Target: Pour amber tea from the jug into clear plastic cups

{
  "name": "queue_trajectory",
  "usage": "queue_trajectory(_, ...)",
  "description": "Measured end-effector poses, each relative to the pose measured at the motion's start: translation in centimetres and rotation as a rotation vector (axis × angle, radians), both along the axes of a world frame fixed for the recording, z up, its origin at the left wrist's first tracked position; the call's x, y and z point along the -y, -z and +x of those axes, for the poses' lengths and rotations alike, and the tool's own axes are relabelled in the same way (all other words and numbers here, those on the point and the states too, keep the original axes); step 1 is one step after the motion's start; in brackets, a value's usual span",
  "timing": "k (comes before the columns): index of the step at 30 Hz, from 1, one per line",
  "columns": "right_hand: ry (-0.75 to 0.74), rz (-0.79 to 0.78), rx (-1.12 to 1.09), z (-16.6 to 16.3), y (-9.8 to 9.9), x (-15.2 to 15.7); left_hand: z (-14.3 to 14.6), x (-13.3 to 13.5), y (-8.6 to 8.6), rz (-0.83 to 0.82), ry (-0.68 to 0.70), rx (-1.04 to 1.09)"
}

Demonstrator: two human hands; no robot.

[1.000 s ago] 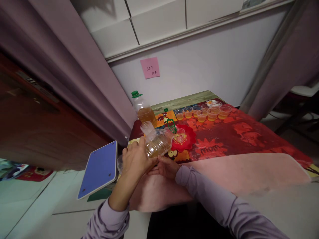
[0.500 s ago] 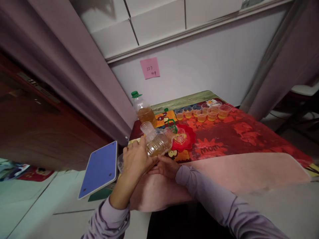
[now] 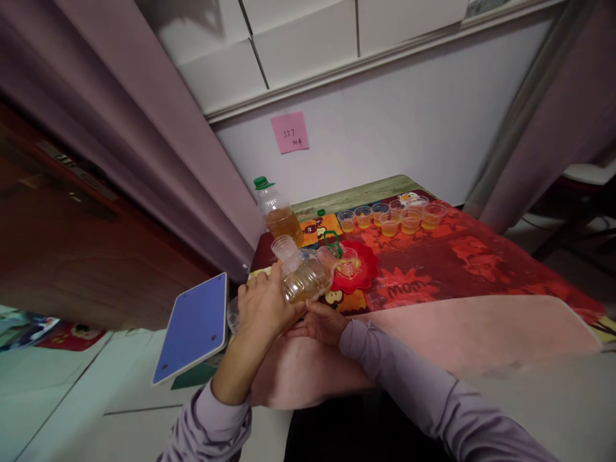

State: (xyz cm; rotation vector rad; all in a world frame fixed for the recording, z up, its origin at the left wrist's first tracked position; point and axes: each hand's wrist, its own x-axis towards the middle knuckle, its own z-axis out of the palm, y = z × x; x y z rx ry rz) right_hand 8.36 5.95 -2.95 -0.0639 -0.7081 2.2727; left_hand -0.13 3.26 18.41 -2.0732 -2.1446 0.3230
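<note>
A clear plastic bottle [image 3: 308, 277] of amber liquid lies tilted in my two hands, its neck pointing right. My left hand [image 3: 264, 303] is wrapped over its base end from above. Low on the near side, my right hand [image 3: 323, 323] has its fingers tucked against and under the bottle. The bottle's mouth is over a small clear cup [image 3: 350, 262] on a scalloped red plate [image 3: 368, 273]. By the neck shows a green handle ring [image 3: 332, 241]. Just behind the bottle stands a stack of clear cups [image 3: 287, 252]; its lower part is hidden.
A larger green-capped bottle [image 3: 282, 221] stands at the back left. Several clear cups with yellow-orange liquid [image 3: 410, 221] are grouped at the back. A green cap [image 3: 321, 212] lies behind the plate. A blue board [image 3: 192, 327] is left of the table, near a curtain [image 3: 192, 160].
</note>
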Motion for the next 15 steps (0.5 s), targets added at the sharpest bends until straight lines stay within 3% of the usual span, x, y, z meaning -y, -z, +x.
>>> queue_trajectory(15, 0.002, -0.008, -0.016, 0.21, -0.57, 0.15, 0.25, 0.09, -0.22, 0.008, 0.001, -0.004)
